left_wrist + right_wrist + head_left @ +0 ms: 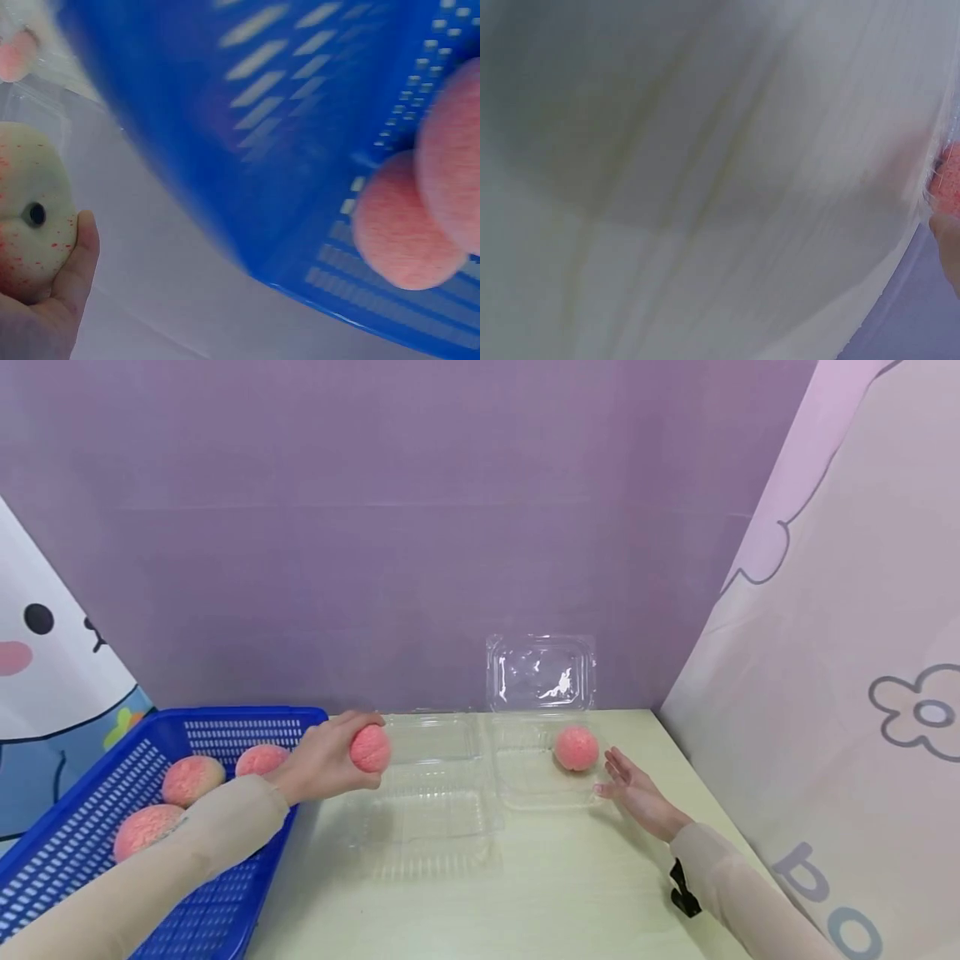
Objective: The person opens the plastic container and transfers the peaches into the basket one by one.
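Observation:
A pink toy peach (pixel 371 749) is held in my left hand (pixel 322 760), just right of the blue basket and above the table. In the left wrist view, the peach (pixel 26 247) shows its pale side with a dark hole and red specks; a finger curves along its edge. Another pink peach (pixel 577 748) sits at the right side of a clear plastic box (pixel 525 800) whose lid (pixel 540 673) stands raised behind it. My right hand (pixel 637 795) is beside this box with fingers extended, holding nothing; its wrist view mostly shows the pale tabletop.
The blue basket (pixel 247 712) at the left holds several pink peaches (pixel 193 779). Another clear plastic container (pixel 427 814) lies in the middle of the pale table (pixel 420 918). A purple wall (pixel 375 568) closes off the back, and a printed panel (pixel 825 693) stands at the right.

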### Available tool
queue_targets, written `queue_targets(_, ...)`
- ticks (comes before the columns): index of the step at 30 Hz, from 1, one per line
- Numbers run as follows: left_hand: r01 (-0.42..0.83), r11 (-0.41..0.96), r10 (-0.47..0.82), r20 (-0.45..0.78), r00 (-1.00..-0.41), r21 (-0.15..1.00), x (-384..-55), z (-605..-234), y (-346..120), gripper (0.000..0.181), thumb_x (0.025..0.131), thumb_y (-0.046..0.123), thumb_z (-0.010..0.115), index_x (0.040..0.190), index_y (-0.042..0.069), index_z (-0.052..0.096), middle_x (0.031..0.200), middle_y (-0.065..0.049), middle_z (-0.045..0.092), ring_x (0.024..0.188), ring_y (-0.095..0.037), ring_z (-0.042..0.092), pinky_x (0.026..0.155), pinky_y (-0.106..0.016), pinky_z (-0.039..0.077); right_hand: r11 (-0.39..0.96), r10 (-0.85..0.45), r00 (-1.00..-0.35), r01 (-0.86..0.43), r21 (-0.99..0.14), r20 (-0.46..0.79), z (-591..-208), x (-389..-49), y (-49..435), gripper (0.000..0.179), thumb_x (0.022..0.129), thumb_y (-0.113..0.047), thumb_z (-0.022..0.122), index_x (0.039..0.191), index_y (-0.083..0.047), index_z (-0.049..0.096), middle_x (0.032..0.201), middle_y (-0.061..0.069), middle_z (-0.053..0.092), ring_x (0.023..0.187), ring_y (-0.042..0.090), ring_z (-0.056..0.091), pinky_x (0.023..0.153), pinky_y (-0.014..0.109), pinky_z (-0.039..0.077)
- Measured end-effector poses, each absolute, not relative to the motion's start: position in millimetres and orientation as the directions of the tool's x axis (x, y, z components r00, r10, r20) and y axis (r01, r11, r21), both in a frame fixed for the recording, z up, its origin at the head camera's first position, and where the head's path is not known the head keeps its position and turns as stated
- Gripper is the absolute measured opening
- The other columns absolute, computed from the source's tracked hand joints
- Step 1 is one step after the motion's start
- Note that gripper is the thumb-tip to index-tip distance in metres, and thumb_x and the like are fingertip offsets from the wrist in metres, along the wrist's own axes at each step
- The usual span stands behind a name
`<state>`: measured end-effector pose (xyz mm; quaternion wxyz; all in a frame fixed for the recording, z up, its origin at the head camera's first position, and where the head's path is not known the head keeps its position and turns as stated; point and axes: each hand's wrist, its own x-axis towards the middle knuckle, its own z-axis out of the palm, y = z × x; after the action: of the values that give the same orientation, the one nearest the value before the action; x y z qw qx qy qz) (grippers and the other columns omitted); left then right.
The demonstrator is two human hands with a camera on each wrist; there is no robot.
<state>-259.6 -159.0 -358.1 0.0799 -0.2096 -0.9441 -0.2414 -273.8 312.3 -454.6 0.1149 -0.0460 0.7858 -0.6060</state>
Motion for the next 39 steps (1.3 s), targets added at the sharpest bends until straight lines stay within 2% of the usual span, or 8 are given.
queue_targets(2, 0.423, 0.801, 0.349, 0.242, -0.905, 0.425, -257.4, -359.7, -167.0, 0.066, 0.065, 0.029, 0.077, 0.124, 0.018, 0.051, 0.127, -0.008, 0.053, 0.106, -0.029, 0.053, 0.085, -0.059, 0.043, 0.266, -0.214, -0.969, 0.065, -0.962, -0.124, -455.1, -273.7, 313.1, 0.089, 0.088, -0.008, 0.056, 0.145, -0.005, -0.012, 0.154, 0.013, -0.008, 0.140, 0.034, -0.005, 0.112, 0.050, 0.008)
queue_targets(10, 0.392, 0.840, 0.314, 0.255, -0.915, 0.374, -242.9, -362.0, -197.4, 0.066, 0.064, 0.030, 0.076, 0.123, 0.017, 0.051, 0.114, -0.007, 0.057, 0.094, -0.025, 0.056, 0.077, -0.052, 0.047, 0.251, -0.223, -0.968, 0.061, -0.966, -0.119, -457.3, -275.0, 312.2, 0.090, 0.087, -0.009, 0.057, 0.145, -0.005, -0.012, 0.154, 0.013, -0.008, 0.140, 0.033, -0.005, 0.112, 0.049, 0.008)
queue_targets(12, 0.382, 0.849, 0.303, 0.255, -0.918, 0.365, -239.3, -362.2, -204.0, 0.066, 0.064, 0.031, 0.076, 0.124, 0.016, 0.051, 0.118, -0.011, 0.056, 0.098, -0.028, 0.056, 0.080, -0.056, 0.045, 0.254, -0.223, -0.967, 0.061, -0.965, -0.120, -457.8, -275.2, 311.4, 0.091, 0.087, -0.009, 0.058, 0.145, -0.005, -0.012, 0.154, 0.013, -0.008, 0.140, 0.033, -0.004, 0.112, 0.049, 0.008)
queue_targets(15, 0.363, 0.850, 0.287, 0.243, -0.927, 0.382, -235.6, -361.9, -211.1, 0.067, 0.066, 0.031, 0.076, 0.125, 0.015, 0.050, 0.128, -0.017, 0.051, 0.113, -0.037, 0.049, 0.087, -0.064, 0.039, 0.262, -0.219, -0.968, 0.060, -0.963, -0.120, -458.7, -275.4, 312.0, 0.091, 0.087, -0.009, 0.058, 0.145, -0.005, -0.012, 0.154, 0.013, -0.008, 0.140, 0.034, -0.004, 0.112, 0.049, 0.008)
queue_targets(19, 0.365, 0.844, 0.283, 0.251, -0.926, 0.394, -232.1, -361.5, -219.5, 0.067, 0.068, 0.037, 0.075, 0.125, 0.014, 0.049, 0.133, -0.019, 0.047, 0.123, -0.041, 0.039, 0.092, -0.065, 0.035, 0.263, -0.220, -0.969, 0.050, -0.963, -0.111, -459.8, -275.9, 314.6, 0.092, 0.087, -0.011, 0.059, 0.145, -0.005, -0.012, 0.153, 0.013, -0.007, 0.140, 0.034, -0.004, 0.112, 0.049, 0.007)
queue_targets(25, 0.366, 0.851, 0.278, 0.269, -0.922, 0.377, -225.2, -358.7, -231.0, 0.068, 0.070, 0.037, 0.075, 0.127, 0.012, 0.048, 0.133, -0.017, 0.047, 0.120, -0.039, 0.042, 0.091, -0.063, 0.037, 0.257, -0.229, -0.968, 0.041, -0.965, -0.102, -460.3, -275.7, 315.2, 0.093, 0.086, -0.011, 0.059, 0.145, -0.005, -0.012, 0.153, 0.014, -0.008, 0.140, 0.034, -0.004, 0.112, 0.049, 0.008)
queue_targets(32, 0.326, 0.850, 0.233, 0.259, -0.937, 0.414, -218.0, -351.9, -245.7, 0.068, 0.068, 0.031, 0.077, 0.126, 0.010, 0.047, 0.127, -0.019, 0.049, 0.110, -0.038, 0.048, 0.083, -0.061, 0.043, 0.278, -0.228, -0.968, 0.040, -0.960, -0.106, -457.3, -274.6, 314.1, 0.092, 0.087, -0.011, 0.058, 0.145, -0.005, -0.012, 0.153, 0.014, -0.008, 0.140, 0.035, -0.004, 0.112, 0.050, 0.007)
queue_targets(39, 0.205, 0.836, 0.154, 0.142, -0.978, 0.509, -209.2, -348.2, -259.9, 0.077, 0.066, 0.042, 0.078, 0.129, 0.014, 0.043, 0.127, -0.016, 0.047, 0.107, -0.035, 0.048, 0.078, -0.056, 0.047, 0.280, -0.236, -0.966, 0.035, -0.959, -0.105, -455.0, -275.5, 314.3, 0.093, 0.087, -0.011, 0.059, 0.144, -0.004, -0.013, 0.153, 0.015, -0.008, 0.140, 0.036, -0.005, 0.112, 0.051, 0.007)
